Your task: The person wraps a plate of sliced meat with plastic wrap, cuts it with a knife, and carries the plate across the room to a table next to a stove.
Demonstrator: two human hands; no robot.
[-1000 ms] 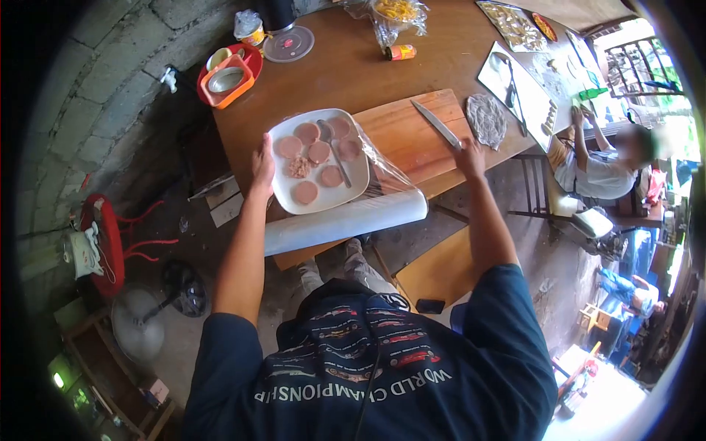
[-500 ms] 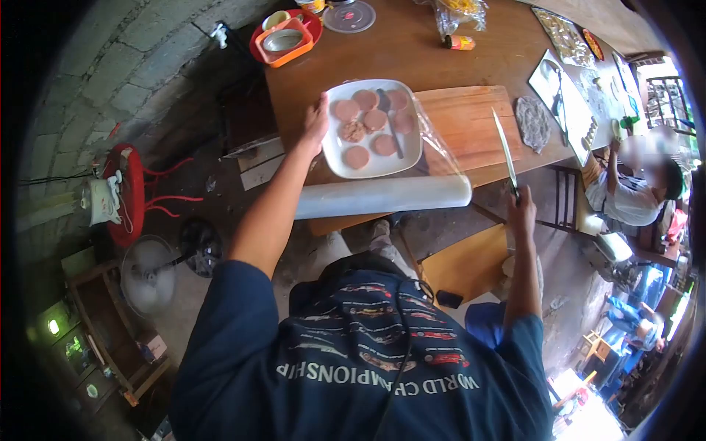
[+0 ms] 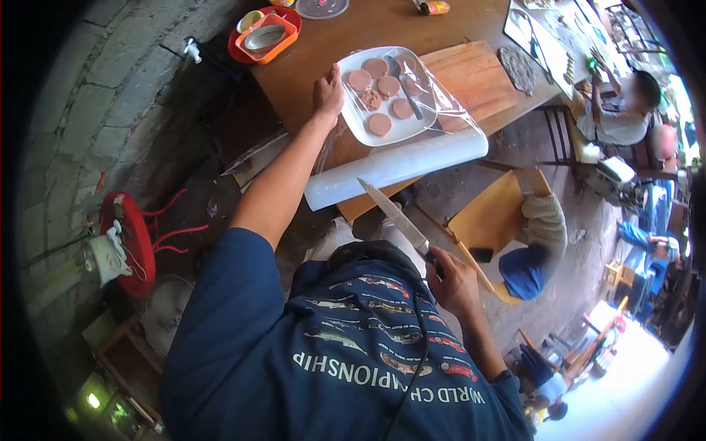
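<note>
My left hand grips the left edge of a white square plate. On the plate lie several round pinkish meat slices, one of them mashed, and a spoon. Clear plastic wrap stretches over the plate from a large roll at the table's near edge. My right hand is closed around the black handle of a knife. Its blade points up and left, the tip just below the roll and close to my body.
A wooden cutting board lies right of the plate, beside a crumpled plastic bag. An orange basin stands at the far left of the table. A wooden chair is to my right. Another person sits at the right.
My right hand has swung the knife from the right of the board to below the roll, near my body. The plate and roll now tilt, their right ends raised.
</note>
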